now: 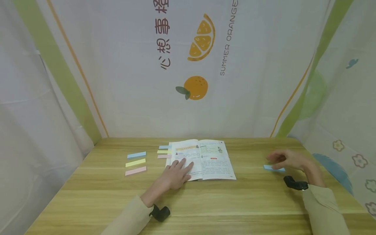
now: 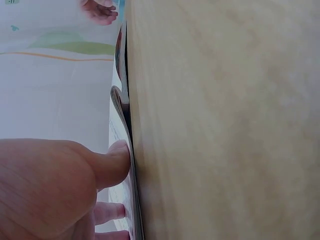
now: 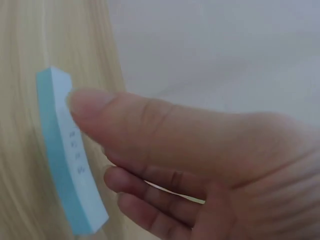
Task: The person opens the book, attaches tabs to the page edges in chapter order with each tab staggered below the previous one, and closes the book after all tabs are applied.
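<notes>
An open book [image 1: 215, 163] with printed pages lies on the wooden table. My left hand [image 1: 176, 174] rests on its left page with fingers spread, and in the left wrist view the thumb [image 2: 115, 162] presses near the page's lower edge. At the right, my right hand [image 1: 289, 160] is over a light blue sticky note pad [image 1: 274, 168], its fingers loosely bent. Seen from the right wrist, the thumb overlaps the edge of the blue pad [image 3: 60, 150]; whether it touches is hard to tell. The other fingers sit to one side of the pad, not around it.
Blue [image 1: 163, 147], yellow [image 1: 163, 151] and pink [image 1: 163, 156] tabs stick out from the book's left edge. Farther left lie a blue strip [image 1: 136, 155], a yellow strip [image 1: 135, 163] and a pink strip [image 1: 135, 170]. A printed white curtain [image 1: 132, 98] stands behind the table.
</notes>
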`<state>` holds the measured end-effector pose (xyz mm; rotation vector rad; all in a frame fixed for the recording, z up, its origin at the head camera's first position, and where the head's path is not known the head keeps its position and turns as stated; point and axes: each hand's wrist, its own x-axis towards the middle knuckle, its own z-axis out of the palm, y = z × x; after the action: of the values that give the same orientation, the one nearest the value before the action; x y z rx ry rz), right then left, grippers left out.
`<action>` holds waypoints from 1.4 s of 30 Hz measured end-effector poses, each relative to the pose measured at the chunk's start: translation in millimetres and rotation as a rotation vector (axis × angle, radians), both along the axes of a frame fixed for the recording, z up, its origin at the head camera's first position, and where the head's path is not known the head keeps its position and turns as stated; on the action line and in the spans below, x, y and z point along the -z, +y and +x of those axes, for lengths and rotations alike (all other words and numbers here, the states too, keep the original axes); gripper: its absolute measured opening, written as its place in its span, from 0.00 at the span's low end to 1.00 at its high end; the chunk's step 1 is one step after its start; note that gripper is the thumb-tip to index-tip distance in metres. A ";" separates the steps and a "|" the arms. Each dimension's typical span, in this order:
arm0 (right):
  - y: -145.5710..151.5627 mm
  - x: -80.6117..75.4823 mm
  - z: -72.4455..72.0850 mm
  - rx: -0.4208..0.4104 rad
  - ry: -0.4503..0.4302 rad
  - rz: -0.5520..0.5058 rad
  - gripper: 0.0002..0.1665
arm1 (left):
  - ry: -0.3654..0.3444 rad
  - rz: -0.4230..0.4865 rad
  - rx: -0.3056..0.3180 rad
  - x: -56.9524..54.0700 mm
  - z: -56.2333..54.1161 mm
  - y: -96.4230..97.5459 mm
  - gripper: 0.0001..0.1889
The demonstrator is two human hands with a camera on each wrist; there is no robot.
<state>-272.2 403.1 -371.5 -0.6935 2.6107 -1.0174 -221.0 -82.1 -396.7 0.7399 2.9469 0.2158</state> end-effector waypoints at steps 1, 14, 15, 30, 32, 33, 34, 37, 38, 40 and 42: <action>1.5 1.6 -0.5 0.001 -0.008 -0.008 0.29 | 0.002 0.001 0.000 0.1 -0.2 -0.2 0.28; 14.6 23.9 -1.8 0.008 -0.049 -0.058 0.18 | -0.003 0.009 0.005 -0.6 1.6 -1.2 0.28; 14.6 24.1 -1.5 0.013 -0.048 -0.054 0.18 | -0.002 0.011 0.007 -1.1 1.8 -1.3 0.28; 12.3 23.2 2.1 0.128 0.019 -0.007 0.18 | 0.032 0.168 0.033 -7.5 -4.8 -8.9 0.23; 11.0 23.3 1.1 0.152 0.018 -0.021 0.19 | 0.054 0.197 0.035 -7.4 -6.9 -10.4 0.21; 10.4 23.3 0.5 0.158 0.018 -0.031 0.19 | 0.067 0.212 0.035 -7.5 -7.7 -11.1 0.20; 9.9 23.5 -0.1 0.158 0.018 -0.043 0.19 | 0.081 0.227 0.038 -7.6 -8.6 -11.7 0.19; 8.4 23.8 -1.9 0.165 0.023 -0.063 0.19 | 0.113 0.272 0.051 -8.9 -11.0 -13.1 0.17; 8.1 23.8 -2.7 0.158 0.024 -0.074 0.19 | 0.123 0.284 0.055 -9.5 -11.7 -13.3 0.16; 6.9 23.0 -3.8 0.147 0.035 -0.087 0.18 | 0.141 0.307 0.063 -10.3 -13.5 -13.6 0.15; 5.0 21.8 -4.7 0.138 0.041 -0.098 0.18 | 0.152 0.325 0.063 -10.6 -14.8 -13.7 0.15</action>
<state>-276.9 408.1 -393.2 -0.5676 2.6903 -1.1895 -235.8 -95.8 -386.0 0.9227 3.0615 0.6745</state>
